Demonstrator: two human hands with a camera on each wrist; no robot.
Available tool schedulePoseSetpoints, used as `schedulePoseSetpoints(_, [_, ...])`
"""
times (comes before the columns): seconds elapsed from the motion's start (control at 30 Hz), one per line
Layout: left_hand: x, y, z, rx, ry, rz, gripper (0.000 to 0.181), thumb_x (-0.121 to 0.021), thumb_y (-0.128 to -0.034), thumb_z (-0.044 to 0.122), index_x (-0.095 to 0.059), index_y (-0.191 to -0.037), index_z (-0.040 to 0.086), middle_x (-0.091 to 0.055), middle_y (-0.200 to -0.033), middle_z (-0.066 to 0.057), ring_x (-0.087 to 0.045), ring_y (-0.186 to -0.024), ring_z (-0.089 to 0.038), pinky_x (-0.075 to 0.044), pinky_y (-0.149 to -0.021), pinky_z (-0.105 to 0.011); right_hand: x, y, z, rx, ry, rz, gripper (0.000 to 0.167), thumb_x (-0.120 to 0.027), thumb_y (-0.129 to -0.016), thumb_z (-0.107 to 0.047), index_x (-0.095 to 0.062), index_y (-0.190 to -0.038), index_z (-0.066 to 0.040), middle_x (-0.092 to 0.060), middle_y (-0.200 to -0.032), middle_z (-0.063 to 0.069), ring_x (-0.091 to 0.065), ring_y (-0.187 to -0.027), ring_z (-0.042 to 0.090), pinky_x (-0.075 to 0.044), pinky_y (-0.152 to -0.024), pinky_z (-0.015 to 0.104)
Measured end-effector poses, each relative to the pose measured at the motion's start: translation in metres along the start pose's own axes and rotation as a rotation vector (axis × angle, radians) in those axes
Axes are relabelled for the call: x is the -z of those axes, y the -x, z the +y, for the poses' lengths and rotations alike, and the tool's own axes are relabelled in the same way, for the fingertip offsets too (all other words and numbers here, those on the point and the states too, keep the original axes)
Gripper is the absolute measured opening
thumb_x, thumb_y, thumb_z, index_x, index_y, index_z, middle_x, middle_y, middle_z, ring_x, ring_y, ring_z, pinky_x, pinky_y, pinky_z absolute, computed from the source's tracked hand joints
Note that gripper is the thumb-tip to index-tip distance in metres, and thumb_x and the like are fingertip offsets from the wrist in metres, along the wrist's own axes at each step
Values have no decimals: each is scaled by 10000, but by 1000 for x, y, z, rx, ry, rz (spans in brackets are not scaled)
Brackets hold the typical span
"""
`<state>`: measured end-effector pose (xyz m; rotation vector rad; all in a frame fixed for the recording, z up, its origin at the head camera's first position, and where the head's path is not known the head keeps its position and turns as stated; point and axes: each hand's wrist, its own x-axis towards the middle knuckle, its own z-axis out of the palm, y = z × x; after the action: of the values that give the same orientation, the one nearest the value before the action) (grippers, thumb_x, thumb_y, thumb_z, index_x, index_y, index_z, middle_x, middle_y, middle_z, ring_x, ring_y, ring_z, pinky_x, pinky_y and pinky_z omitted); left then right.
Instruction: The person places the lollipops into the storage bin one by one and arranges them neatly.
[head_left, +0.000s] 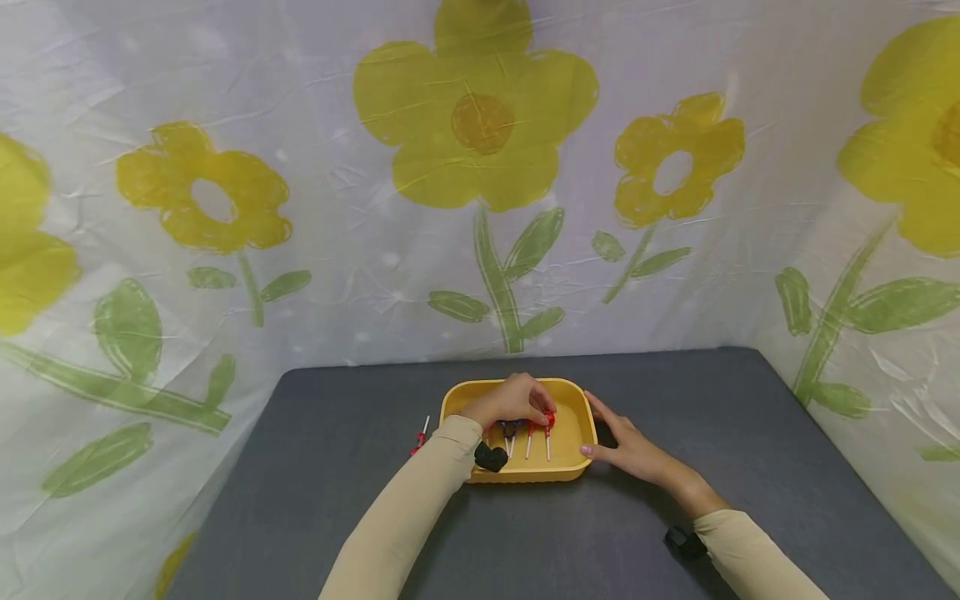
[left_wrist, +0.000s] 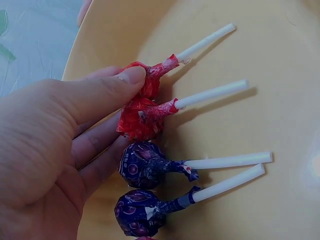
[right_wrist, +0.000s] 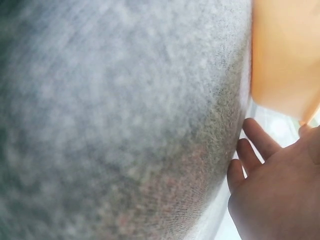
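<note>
Inside a yellow tray (head_left: 525, 477), my left hand (head_left: 510, 400) pinches the wrapped head of a red lollipop (left_wrist: 151, 86) between thumb and fingers. Directly beside it lies a second red lollipop (left_wrist: 140, 120), its white stick pointing the same way. Two dark purple lollipops, one (left_wrist: 142, 165) above the other (left_wrist: 136, 212) in the left wrist view, continue the row. A pinkish edge shows at the bottom of that view, too little to identify. My right hand (head_left: 633, 450) rests with extended fingers against the tray's right side, thumb at the rim.
Outside the tray's left wall, a red lollipop (head_left: 420, 442) lies on the dark grey table (head_left: 337, 467), partly hidden by my left sleeve. A flower-printed curtain (head_left: 337, 275) stands behind the table and along its sides.
</note>
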<state>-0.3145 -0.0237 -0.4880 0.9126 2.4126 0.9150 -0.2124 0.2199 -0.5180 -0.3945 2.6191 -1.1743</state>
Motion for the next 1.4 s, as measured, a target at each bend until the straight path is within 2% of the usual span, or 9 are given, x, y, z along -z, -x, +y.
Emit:
schedulePoseSetpoints(0.5, [0, -1, -1, -15, -48, -5, 193, -786, -840, 106, -766, -1032, 104, -775, -1017, -32, -725, -891, -87, -557, -769, -153, -1, 0, -1, -2, -3, 7, 912, -655, -922, -466, -62, -1601, -330, -360, -1589, 133, -219, -1463, 448, -214, -1077, 771])
schedulePoseSetpoints(0.9, [3, 3, 5, -9, -68, -18, 222, -780, -856, 171, -760, -1062, 89, -776, -1005, -25, -710, -874, -83, -554, -782, -169, -3, 3, 0, -18, 0, 9, 908, -652, -923, -466, -55, -1597, -353, -366, -1582, 132, -233, -1457, 435, -216, -1082, 769])
schedulePoseSetpoints(1.03, [9, 7, 8, -5, -66, -7, 235, -761, -877, 193, -754, -1087, 89, -771, -1045, -36, -713, -919, -103, -558, -814, -181, -3, 2, 0, -8, 1, 17, 911, -653, -923, -464, -59, -1600, -334, -373, -1574, 146, -237, -1454, 437, -204, -1086, 773])
schedulePoseSetpoints(1.17, [18, 14, 9, -30, -42, 23, 244, -741, -897, 217, -751, -1103, 86, -768, -1068, -36, -717, -960, -119, -559, -836, -193, -4, 2, 1, -10, 11, 14, 912, -648, -925, -474, -55, -1602, -327, -374, -1571, 151, -246, -1447, 440, -218, -1083, 769])
schedulePoseSetpoints(1.4, [46, 39, 7, -63, 79, 98, 308, -685, -942, 251, -718, -1174, 52, -747, -1136, -56, -703, -1027, -167, -560, -912, -282, -5, 2, 2, -13, -13, 18, 908, -658, -919, -470, -65, -1597, -353, -373, -1573, 144, -232, -1459, 436, -240, -1077, 764])
